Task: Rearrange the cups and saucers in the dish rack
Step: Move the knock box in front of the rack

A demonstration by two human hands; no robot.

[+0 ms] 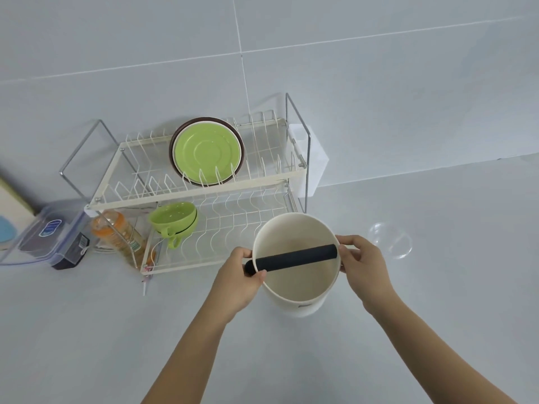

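Seen from the head camera, a person grips a cream-white cylindrical plastic container (pixel 294 266) at its rim with both hands, lifting or steadying it just in front of the two-tier cream wire dish rack (pixel 198 193) on the pale grey bench (pixel 437 258). The left hand (pixel 239 278) curls its fingers and thumb round the near-left rim, next to the end of the black foam-covered bar (pixel 294 258) that spans the container's mouth; the right hand (pixel 361 260) pinches the opposite rim where the bar's other end meets it. Holding both sides likely keeps the wide tub level.

On the rack's upper tier, a lime-green round saucer (pixel 207 150) stands on edge between the wire prongs, leaning against a dark brown saucer (pixel 237 135) behind it, a position that lets plates drain and stay upright. On the lower tier's left end, a lime-green cup (pixel 172 220) with a loop handle sits tilted, apparently nested in a second cup beneath it. The rest of the lower tier holds nothing visible, so the container may be bound for or just clear of that space; which cannot be told.

Left of the rack stand an orange-capped clear bottle (pixel 116 234) and a clear lidded plastic box (pixel 49 237). A clear round lid or bowl (pixel 390 240) lies on the bench to the right.
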